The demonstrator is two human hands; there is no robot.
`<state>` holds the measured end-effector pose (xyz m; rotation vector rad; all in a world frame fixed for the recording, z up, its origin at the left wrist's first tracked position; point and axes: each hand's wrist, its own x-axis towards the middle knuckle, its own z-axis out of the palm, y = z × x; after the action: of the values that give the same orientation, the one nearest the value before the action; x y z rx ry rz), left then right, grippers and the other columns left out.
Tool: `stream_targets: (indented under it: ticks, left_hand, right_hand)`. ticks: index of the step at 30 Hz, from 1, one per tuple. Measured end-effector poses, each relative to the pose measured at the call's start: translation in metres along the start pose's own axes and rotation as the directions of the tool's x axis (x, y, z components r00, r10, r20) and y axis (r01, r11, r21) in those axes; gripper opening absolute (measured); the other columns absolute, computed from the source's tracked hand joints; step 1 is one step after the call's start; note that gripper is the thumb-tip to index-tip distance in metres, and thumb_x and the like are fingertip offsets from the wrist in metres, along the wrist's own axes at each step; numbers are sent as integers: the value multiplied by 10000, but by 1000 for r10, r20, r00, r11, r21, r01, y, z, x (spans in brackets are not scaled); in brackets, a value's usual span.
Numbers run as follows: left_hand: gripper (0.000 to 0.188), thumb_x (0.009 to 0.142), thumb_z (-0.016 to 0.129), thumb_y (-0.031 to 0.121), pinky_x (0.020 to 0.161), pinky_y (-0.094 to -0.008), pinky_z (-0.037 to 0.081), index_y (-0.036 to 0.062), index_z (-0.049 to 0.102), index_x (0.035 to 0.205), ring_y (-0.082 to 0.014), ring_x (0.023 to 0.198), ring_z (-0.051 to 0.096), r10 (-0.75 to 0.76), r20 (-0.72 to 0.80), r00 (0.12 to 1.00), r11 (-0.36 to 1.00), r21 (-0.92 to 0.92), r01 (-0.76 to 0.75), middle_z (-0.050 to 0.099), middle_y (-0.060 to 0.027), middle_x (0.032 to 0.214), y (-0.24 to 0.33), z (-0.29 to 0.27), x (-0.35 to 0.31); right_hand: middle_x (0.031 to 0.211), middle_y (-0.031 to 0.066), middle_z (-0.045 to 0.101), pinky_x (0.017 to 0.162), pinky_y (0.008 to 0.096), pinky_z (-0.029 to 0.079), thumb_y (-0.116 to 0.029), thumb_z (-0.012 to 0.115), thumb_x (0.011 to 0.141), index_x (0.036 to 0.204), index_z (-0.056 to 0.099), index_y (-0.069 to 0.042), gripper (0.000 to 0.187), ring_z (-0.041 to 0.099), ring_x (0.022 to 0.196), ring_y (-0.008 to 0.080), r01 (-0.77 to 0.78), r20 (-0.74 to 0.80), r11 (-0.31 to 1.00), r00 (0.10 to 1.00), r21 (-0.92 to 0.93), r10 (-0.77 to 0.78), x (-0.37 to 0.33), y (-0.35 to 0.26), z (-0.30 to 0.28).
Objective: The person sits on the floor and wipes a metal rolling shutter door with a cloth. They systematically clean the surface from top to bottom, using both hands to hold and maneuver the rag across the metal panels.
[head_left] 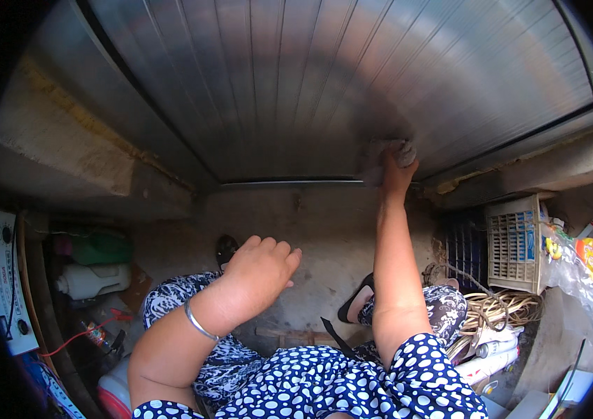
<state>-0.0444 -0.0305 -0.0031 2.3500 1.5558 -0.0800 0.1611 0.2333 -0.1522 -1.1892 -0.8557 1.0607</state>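
My right hand (398,174) reaches forward and is closed around a crumpled greyish cloth (405,153). It presses the cloth against the lower part of a ribbed, shiny metal door panel (296,91), near the bottom edge. My left hand (260,269) hangs in the air above my left knee, back of the hand up. Its fingers curl loosely inward and nothing shows in them; the palm is hidden. A silver bangle (201,322) circles my left wrist.
On the left are a white control panel (9,279) with knobs, a white jug (97,281) and a green container (97,246). To the right stand a plastic crate (514,241), coiled rope (485,314) and a clear plastic bag (576,272). Concrete ledges flank the panel.
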Motion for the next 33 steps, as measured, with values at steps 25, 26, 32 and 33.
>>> stream_targets:
  ticks: [25, 26, 32, 33]
  left_hand:
    - [480, 793, 699, 252, 828, -353, 442, 61, 575, 1216, -235, 938, 578, -52, -31, 998, 996, -71, 50, 612, -86, 990, -9, 2, -5]
    - [475, 791, 701, 254, 829, -357, 445, 63, 577, 1208, -238, 942, 582, -62, -43, 997, 997, -55, 60, 614, -88, 990, -9, 3, -6]
    - [429, 782, 715, 279, 858, -381, 456, 73, 596, 1139, -263, 977, 599, -89, -69, 994, 995, -51, 85, 626, -102, 1000, -17, 10, 0]
    - [425, 785, 714, 278, 862, -384, 456, 74, 597, 1139, -266, 981, 600, -102, -61, 993, 994, -46, 99, 627, -103, 1002, -20, 11, 2]
  right_hand:
    - [1124, 149, 582, 838, 372, 487, -91, 689, 796, 1220, 502, 4, 473, 591, 976, 274, -395, 164, 914, 911, 94, 377, -33, 96, 2]
    - [1109, 144, 585, 837, 374, 490, -82, 691, 784, 1211, 499, 6, 477, 595, 970, 269, -326, 145, 943, 938, 66, 315, -40, 66, 12]
    - [1137, 146, 594, 860, 343, 485, -96, 739, 778, 1215, 489, 32, 519, 586, 996, 224, 188, 190, 982, 964, 1, -185, -46, -116, 50]
    - [1142, 144, 597, 860, 339, 484, -100, 744, 778, 1215, 491, 35, 522, 587, 998, 219, 251, 191, 968, 950, 6, -248, -45, -148, 62]
